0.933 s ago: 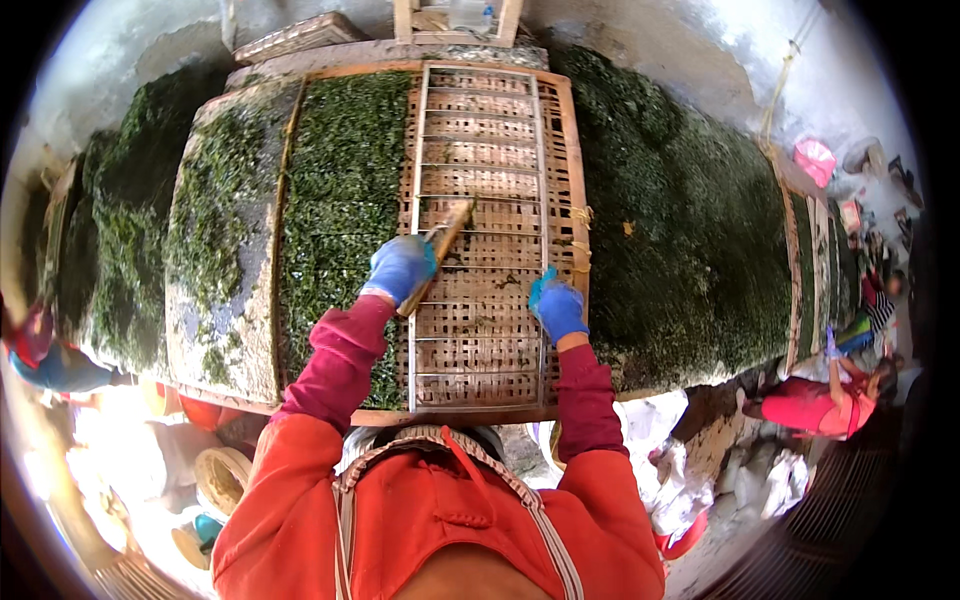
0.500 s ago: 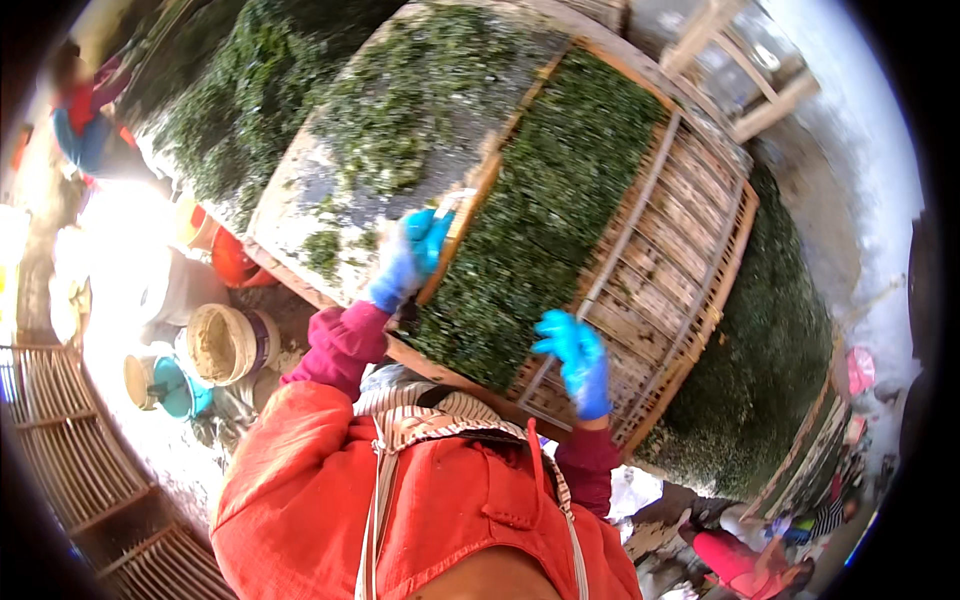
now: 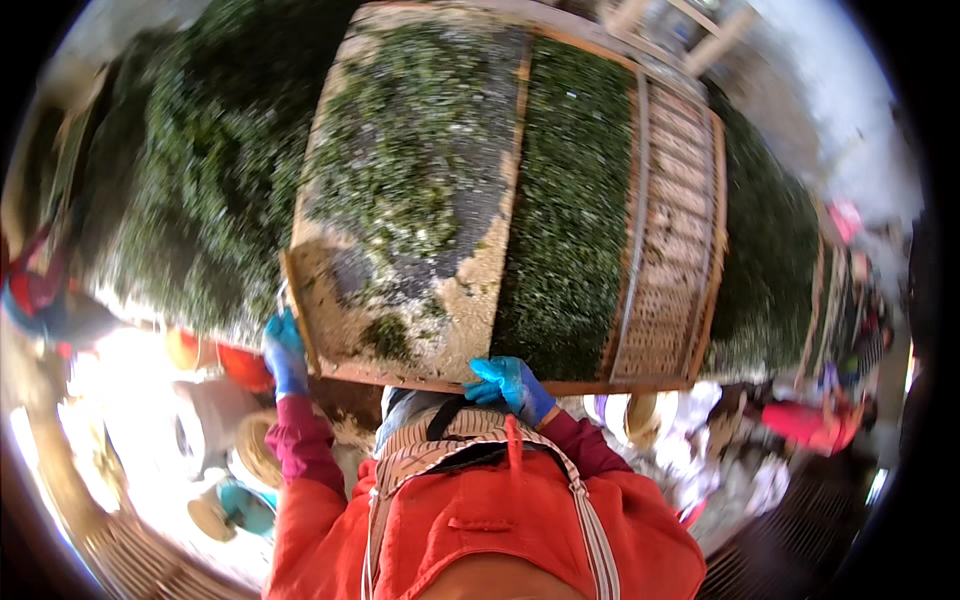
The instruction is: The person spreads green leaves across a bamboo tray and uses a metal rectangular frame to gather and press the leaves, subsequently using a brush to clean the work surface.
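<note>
My left hand (image 3: 287, 358), in a blue glove, is closed at the near left corner of the worktable. It grips the handle of a scraper with a short wooden blade (image 3: 302, 318), which stands along the table's left edge; the fingers partly hide the handle. My right hand (image 3: 508, 386), also blue-gloved, lies at the table's near edge with fingers stretched leftward and nothing seen in them. Between the hands is a wet, pale board surface (image 3: 430, 350) with scattered chopped green leaves (image 3: 395, 180). To its right lies a dense, even layer of green leaves (image 3: 565, 210) in a wooden frame.
A slatted wooden rack (image 3: 678, 240) forms the right part of the table. Large heaps of greens lie left (image 3: 215, 180) and right (image 3: 765, 270). Buckets, including an orange one (image 3: 245, 368) and a teal one (image 3: 245, 508), stand at lower left. Other people are at both sides.
My left hand has carried the scraper leftward to the table's left edge. My right hand has moved left from the slatted rack to the near edge. The view has turned.
</note>
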A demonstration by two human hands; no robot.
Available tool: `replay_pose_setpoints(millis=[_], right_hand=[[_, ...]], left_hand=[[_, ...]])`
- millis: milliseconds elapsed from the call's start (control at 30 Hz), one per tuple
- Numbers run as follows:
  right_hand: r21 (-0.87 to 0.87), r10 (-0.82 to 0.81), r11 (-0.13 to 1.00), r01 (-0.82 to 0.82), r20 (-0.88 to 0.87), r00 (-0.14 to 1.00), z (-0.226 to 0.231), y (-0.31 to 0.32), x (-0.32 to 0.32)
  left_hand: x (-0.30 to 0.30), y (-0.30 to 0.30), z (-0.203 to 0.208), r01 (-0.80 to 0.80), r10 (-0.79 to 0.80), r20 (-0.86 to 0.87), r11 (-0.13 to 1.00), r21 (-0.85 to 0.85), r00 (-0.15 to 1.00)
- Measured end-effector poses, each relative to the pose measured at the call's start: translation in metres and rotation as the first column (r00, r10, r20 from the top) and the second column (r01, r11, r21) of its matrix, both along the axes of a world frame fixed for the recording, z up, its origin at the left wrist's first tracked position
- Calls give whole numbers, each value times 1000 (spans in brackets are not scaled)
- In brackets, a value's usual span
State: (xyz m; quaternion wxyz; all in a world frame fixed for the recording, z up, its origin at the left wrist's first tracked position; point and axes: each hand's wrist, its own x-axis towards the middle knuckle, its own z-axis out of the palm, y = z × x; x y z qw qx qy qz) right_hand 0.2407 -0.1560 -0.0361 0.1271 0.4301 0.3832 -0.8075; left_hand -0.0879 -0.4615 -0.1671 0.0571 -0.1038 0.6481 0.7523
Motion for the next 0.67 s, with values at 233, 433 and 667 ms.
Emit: replay_pose_setpoints(millis=[233, 433, 667], right_hand=[[643, 115, 691, 330, -549, 828, 9, 28, -6], [279, -517, 644, 712, -527, 674, -1, 74, -59], [113, -573, 658, 744, -567, 592, 3, 98, 48]], left_hand=[[-20, 14, 96, 157, -276, -185, 860, -485, 943], [-12, 71, 50, 335, -570, -325, 761, -555, 755], [95, 134, 142, -32, -573, -595, 705, -708, 564]])
